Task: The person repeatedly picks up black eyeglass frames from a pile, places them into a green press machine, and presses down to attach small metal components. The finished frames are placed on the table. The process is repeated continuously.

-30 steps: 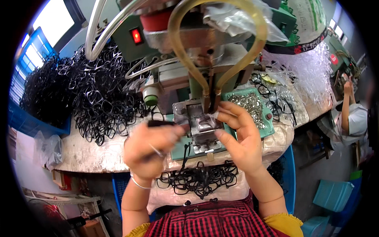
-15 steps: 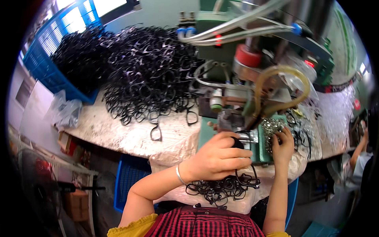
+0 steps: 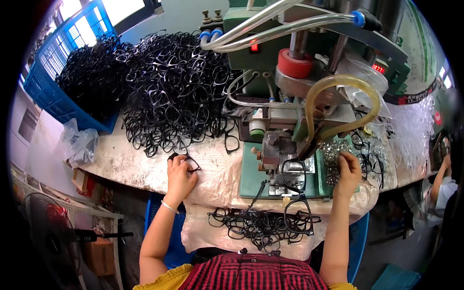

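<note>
Black eyeglass frame (image 3: 186, 162), a single one, lies at the near edge of the big heap on the counter (image 3: 121, 159), and the fingers (image 3: 175, 159) of the left hand (image 3: 180, 175) are curled onto it, pinching its rim. The right hand (image 3: 348, 166) reaches to the tray of small metal parts (image 3: 333, 154) beside the machine, its fingers bent down into the parts; whether they have one pinched I cannot tell. Between the hands another frame (image 3: 293, 173) sits on the green press (image 3: 275, 159), under the yellowish hose (image 3: 338, 106). Farther out, the heap of black frames (image 3: 174, 87) spills from a blue crate (image 3: 53, 96), and a smaller bunch of frames (image 3: 261, 224) rests on the cloth at the lap. To do this well, I judge the left hand should lift just one frame clear of its tangled neighbours, holding the rim lightly, while the right picks a single part.
</note>
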`<move>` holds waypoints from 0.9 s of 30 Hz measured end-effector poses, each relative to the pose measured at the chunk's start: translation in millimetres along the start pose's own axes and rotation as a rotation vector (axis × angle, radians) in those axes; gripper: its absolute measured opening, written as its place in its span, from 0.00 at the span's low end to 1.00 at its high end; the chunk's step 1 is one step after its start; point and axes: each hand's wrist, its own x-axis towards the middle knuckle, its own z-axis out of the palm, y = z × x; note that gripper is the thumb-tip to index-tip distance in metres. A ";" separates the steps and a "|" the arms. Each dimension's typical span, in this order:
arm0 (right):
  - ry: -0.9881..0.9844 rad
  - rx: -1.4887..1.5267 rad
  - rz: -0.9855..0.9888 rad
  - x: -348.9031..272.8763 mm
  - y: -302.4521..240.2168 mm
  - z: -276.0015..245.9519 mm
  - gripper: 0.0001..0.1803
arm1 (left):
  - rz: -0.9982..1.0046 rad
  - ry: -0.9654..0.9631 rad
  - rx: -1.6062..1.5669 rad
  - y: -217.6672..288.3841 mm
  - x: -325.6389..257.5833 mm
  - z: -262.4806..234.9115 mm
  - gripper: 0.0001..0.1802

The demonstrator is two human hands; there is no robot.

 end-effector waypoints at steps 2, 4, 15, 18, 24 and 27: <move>-0.098 -0.100 -0.069 -7.4 -20.3 19.2 0.08 | -0.003 0.092 -0.257 12.8 7.1 -2.2 0.10; -0.146 -0.151 -0.085 -8.6 -27.9 21.8 0.08 | -0.106 0.263 -0.708 38.8 31.7 -31.0 0.08; 0.004 -0.595 -0.194 -40.1 -32.8 -54.3 0.07 | 0.040 0.270 -0.144 6.3 41.6 19.9 0.15; -0.052 -0.629 -0.222 -55.9 -61.0 -48.8 0.06 | 0.172 0.200 -0.241 58.5 30.6 21.8 0.13; -0.300 -0.292 -0.305 -36.9 -102.0 38.1 0.07 | 0.157 0.207 -0.342 116.9 45.8 2.9 0.12; -0.283 -0.091 -0.172 -33.8 -85.0 65.4 0.17 | 0.107 0.375 -0.494 127.8 46.0 2.3 0.09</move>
